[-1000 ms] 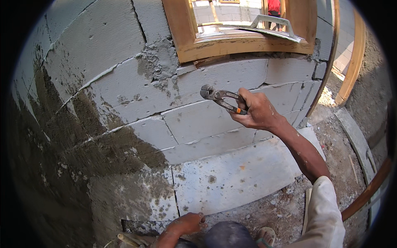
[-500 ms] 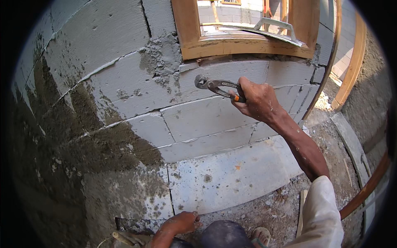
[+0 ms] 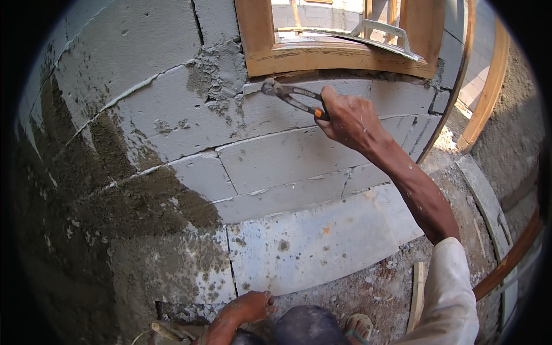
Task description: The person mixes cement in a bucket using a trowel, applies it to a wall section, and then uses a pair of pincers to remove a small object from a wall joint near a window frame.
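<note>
A pair of metal pincers (image 3: 280,92) with dark handles and an orange mark is gripped in my right hand (image 3: 352,122), its fingers wrapped round the handles. The rounded jaws point left, just under the wooden window frame (image 3: 339,64), close to the pale block wall (image 3: 287,164). Whether the jaws touch the wall I cannot tell. Down at the lower edge, my left hand (image 3: 251,307) rests low by my knee with its fingers curled in; I see nothing in it.
A plastering float (image 3: 386,41) with a white handle lies on the window sill. Wet mortar (image 3: 155,207) covers the lower left of the wall. A pale board (image 3: 322,247) lies along the wall's foot. A wood strip (image 3: 417,293) lies on the rubble-strewn ground (image 3: 379,282) beside my sandalled foot.
My right hand has lifted the pincers up and slightly left, nearer the underside of the window frame. The left hand has stayed nearly in place.
</note>
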A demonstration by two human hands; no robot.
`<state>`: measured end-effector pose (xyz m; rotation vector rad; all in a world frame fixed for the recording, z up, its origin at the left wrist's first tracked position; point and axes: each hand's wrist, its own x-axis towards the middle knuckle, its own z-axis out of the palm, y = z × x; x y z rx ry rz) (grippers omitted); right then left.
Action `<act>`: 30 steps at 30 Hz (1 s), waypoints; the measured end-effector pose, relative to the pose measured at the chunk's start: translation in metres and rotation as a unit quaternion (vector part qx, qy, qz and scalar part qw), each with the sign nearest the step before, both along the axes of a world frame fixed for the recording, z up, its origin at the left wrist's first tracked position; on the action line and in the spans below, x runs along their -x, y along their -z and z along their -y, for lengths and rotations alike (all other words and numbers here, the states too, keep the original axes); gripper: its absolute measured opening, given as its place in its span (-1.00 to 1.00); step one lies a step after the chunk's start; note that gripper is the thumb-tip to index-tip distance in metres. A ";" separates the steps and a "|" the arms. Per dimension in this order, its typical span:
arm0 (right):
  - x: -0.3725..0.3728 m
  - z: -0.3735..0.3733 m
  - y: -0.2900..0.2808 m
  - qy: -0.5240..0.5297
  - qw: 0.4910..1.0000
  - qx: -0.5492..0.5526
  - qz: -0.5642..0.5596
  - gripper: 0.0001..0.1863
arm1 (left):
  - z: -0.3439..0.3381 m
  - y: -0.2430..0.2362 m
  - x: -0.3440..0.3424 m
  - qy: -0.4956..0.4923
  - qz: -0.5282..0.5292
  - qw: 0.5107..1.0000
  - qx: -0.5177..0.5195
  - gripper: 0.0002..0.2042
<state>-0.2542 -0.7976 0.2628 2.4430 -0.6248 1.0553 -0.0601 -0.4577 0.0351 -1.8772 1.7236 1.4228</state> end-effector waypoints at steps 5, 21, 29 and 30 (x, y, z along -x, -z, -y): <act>0.006 -0.002 0.004 0.001 0.999 -0.033 -0.025 -0.68 | -0.005 -0.001 -0.004 -0.008 -0.004 1.000 0.008 -0.57; 0.024 0.016 -0.010 0.102 0.994 0.035 -0.007 -0.72 | -0.005 -0.009 0.001 -0.009 -0.018 1.000 0.003 -0.55; 0.031 0.003 0.004 -0.075 0.993 0.096 -0.009 -0.71 | -0.008 -0.023 0.010 -0.009 -0.009 1.000 0.024 -0.59; 0.031 0.008 0.004 0.060 0.997 0.038 -0.001 -0.74 | -0.008 -0.026 0.011 -0.006 -0.008 1.000 0.025 -0.59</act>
